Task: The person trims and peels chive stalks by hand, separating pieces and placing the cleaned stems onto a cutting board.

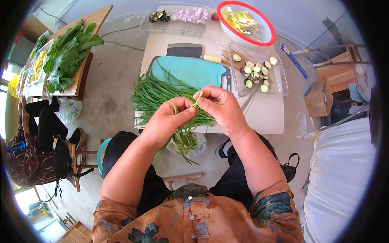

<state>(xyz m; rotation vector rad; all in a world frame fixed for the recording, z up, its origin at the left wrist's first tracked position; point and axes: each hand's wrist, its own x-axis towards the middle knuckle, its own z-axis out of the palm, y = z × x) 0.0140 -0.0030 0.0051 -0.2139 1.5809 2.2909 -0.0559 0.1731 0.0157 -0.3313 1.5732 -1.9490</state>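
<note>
Clearance: I can pass over tabletop (268, 114) at near R. Obstr.: tray (276, 84) beyond it, w/ greens (156, 97) along near edge of board (190, 71).

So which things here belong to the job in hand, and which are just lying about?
In use, apparently: left hand and right hand, fingers pinching a green stalk; green heap; scraps below.

Lying about: knife; red-rimmed bowl; sliced eggplant; cardboard box.

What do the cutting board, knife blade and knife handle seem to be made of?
Cutting board: probably smooth plastic, given its even turquoise colour and moulded-looking dark edge.
Knife blade: likely dull metal, flat and dark grey.
Knife handle: perhaps wood, pale tan; finish unclear.
</note>
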